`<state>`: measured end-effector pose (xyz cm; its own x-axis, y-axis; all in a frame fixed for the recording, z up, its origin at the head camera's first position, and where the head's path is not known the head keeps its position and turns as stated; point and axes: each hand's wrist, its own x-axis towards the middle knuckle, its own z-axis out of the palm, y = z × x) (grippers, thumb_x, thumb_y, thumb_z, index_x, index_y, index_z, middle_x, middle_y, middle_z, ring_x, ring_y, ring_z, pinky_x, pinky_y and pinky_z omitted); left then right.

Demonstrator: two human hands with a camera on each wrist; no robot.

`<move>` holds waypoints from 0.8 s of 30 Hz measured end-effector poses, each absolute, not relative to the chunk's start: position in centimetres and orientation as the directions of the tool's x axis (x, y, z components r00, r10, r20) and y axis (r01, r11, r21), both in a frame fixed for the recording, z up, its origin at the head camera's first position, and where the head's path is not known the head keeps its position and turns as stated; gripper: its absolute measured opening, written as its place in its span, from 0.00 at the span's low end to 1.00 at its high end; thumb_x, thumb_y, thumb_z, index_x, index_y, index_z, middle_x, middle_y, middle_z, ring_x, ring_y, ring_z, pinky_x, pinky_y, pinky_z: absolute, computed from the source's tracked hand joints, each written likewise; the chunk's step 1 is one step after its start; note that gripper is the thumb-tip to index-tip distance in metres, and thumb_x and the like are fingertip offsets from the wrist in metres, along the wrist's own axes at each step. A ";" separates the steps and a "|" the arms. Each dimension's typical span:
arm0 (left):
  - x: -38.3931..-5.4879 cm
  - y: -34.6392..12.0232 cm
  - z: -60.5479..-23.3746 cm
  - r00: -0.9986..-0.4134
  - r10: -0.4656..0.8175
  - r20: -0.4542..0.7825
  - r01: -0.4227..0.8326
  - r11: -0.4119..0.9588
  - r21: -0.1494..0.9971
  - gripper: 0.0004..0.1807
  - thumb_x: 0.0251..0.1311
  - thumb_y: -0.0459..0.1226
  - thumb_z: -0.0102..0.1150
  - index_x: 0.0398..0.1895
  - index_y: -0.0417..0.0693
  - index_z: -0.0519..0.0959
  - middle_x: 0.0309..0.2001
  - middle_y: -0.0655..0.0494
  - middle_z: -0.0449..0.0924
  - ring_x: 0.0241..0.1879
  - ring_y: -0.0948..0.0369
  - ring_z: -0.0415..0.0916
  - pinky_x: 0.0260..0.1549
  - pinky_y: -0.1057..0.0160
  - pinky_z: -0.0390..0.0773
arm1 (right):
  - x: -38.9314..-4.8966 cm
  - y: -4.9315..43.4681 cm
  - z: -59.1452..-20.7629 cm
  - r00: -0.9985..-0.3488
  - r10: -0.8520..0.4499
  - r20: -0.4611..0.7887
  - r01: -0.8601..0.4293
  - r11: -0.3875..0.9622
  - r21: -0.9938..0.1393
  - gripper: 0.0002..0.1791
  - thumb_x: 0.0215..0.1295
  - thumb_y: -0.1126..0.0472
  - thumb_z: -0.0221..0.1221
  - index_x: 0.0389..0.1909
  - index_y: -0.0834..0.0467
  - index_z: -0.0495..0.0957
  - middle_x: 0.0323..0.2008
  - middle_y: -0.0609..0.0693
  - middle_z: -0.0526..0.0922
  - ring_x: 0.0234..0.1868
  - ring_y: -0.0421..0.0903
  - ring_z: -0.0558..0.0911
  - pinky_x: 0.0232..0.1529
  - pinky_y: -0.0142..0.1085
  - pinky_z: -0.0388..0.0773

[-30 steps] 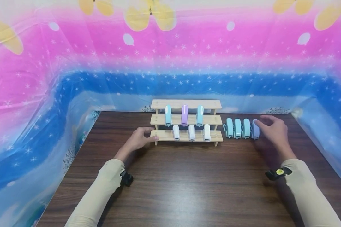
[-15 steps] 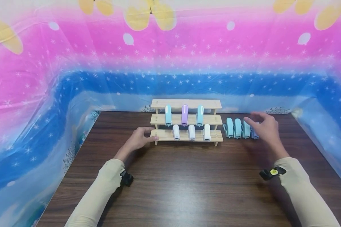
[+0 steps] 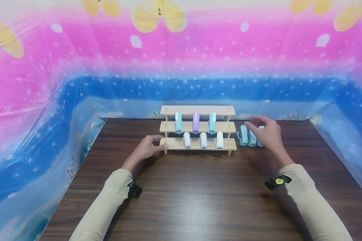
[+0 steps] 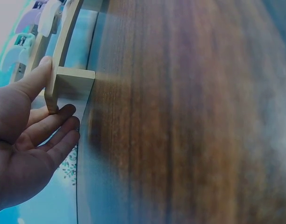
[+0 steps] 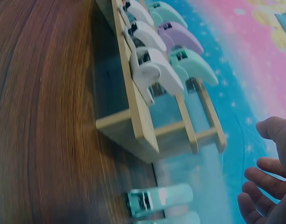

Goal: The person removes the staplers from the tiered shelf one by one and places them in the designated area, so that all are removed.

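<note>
A three-tier wooden display stand [image 3: 197,110] carries small staplers. On its lowest step are three white staplers [image 3: 203,141]; on the middle step, a purple stapler [image 3: 196,122] sits between two light-blue ones [image 3: 178,122]. My left hand [image 3: 145,147] holds the left end of the lowest step, thumb [image 4: 38,78] on top and fingers lower down. Right of the stand, teal staplers [image 3: 243,135] stand in a row on the table. Over the row's right part hovers my right hand [image 3: 269,135], thumb and fingers spread, nothing between them. It hides the bluish stapler at the row's end.
The dark wood-grain table [image 3: 196,194] extends in front of the stand. A pink and blue patterned cloth [image 3: 199,67] hangs behind it and along both sides. Each wrist wears a black strap camera [image 3: 134,189].
My right hand has moved left along the row, from the bluish stapler at the end to over the teal ones. My left hand and the staplers have stayed put.
</note>
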<state>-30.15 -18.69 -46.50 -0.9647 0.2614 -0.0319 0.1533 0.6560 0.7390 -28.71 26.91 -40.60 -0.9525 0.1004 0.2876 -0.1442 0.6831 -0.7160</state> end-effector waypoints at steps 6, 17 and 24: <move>-30.2 -18.8 -46.6 -0.963 0.266 -0.031 0.158 0.657 0.737 0.35 0.67 0.49 0.66 0.70 0.38 0.73 0.67 0.38 0.75 0.67 0.44 0.71 0.63 0.42 0.72 | -29.2 25.1 -40.8 -0.952 0.087 0.294 -0.160 0.675 -0.720 0.38 0.65 0.32 0.62 0.64 0.56 0.79 0.56 0.57 0.84 0.56 0.57 0.80 0.51 0.53 0.76; -30.1 -18.7 -46.5 -0.964 0.262 -0.036 0.150 0.654 0.742 0.35 0.67 0.49 0.67 0.70 0.38 0.73 0.67 0.38 0.75 0.68 0.44 0.71 0.64 0.42 0.72 | -29.7 21.4 -41.3 -0.955 0.024 0.297 -0.214 0.638 -0.740 0.34 0.66 0.35 0.63 0.61 0.55 0.81 0.54 0.56 0.85 0.54 0.56 0.82 0.51 0.54 0.78; -30.2 -18.7 -46.6 -0.964 0.263 -0.036 0.152 0.659 0.736 0.35 0.67 0.50 0.66 0.70 0.38 0.73 0.67 0.38 0.75 0.68 0.44 0.70 0.64 0.41 0.71 | -29.9 19.4 -41.3 -0.957 -0.008 0.290 -0.231 0.624 -0.746 0.36 0.64 0.32 0.63 0.63 0.53 0.80 0.55 0.56 0.85 0.54 0.57 0.84 0.50 0.53 0.81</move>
